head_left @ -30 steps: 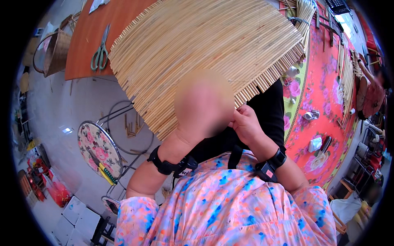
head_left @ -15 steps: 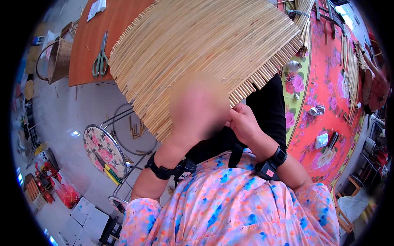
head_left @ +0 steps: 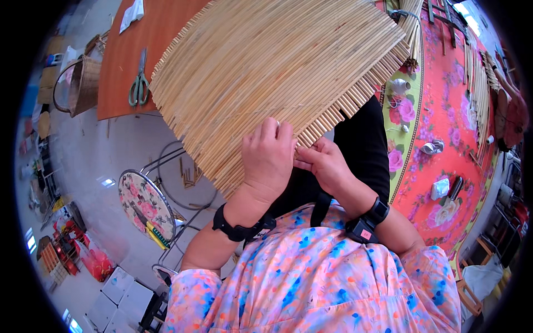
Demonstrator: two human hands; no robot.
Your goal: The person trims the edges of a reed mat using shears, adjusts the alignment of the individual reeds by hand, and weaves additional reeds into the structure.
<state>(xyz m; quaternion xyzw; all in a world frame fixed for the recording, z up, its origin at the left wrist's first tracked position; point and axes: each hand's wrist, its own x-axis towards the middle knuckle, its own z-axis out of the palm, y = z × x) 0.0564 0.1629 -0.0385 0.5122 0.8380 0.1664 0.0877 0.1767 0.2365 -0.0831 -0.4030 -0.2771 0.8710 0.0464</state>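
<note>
A wide mat of thin pale reed sticks [head_left: 272, 72] rests over my lap and against the wooden table, its near corner between my hands. My left hand [head_left: 267, 158] lies on the mat near that corner, fingers bent and closed on the sticks. My right hand [head_left: 325, 166] is just to its right, thumb and forefinger pinched at the trimmed stick ends on the edge; whether a thin strand is between them I cannot make out. Green-handled scissors [head_left: 139, 89] lie on the table left of the mat.
An orange wooden table [head_left: 119, 61] at upper left, with a basket [head_left: 83, 91] beside it. A floral stool [head_left: 141, 202] holds tools. At right, a flowered cloth [head_left: 444, 127] bears spools, small objects and stick bundles [head_left: 474, 94]; what seems another person [head_left: 511, 116] is at the far right.
My two hands have shifted slightly, the right one a little to the left along the mat's edge. The surroundings appear slightly lower and further right in the picture.
</note>
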